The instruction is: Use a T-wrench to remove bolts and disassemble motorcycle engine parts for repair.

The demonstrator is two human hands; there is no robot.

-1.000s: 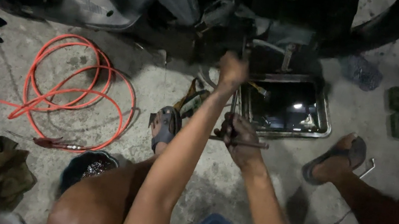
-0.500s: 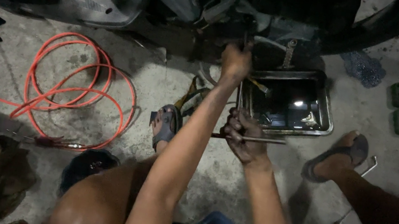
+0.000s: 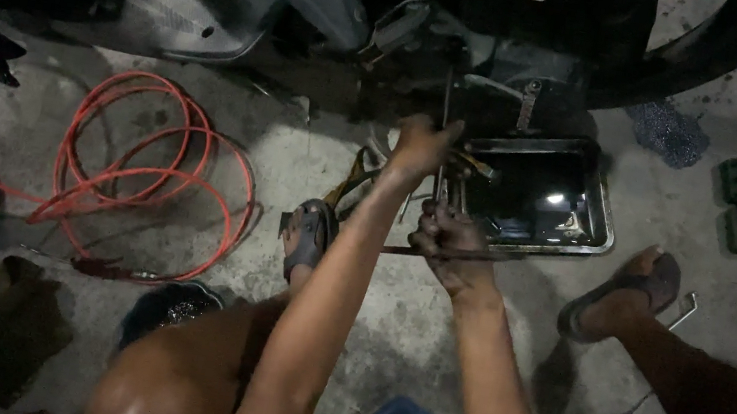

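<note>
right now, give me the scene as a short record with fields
setting: concrete floor under a dark vehicle
left hand: raised, gripping a thin upright rod
right hand: closed on a long horizontal bar tool
drain pan: metal, dark liquid inside, just right of both hands
hose: orange, coiled on the left

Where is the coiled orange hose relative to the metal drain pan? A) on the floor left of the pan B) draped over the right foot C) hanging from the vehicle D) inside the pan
A: the orange hose lies coiled on the concrete floor, well left of the metal drain pan, apart from it.
</note>
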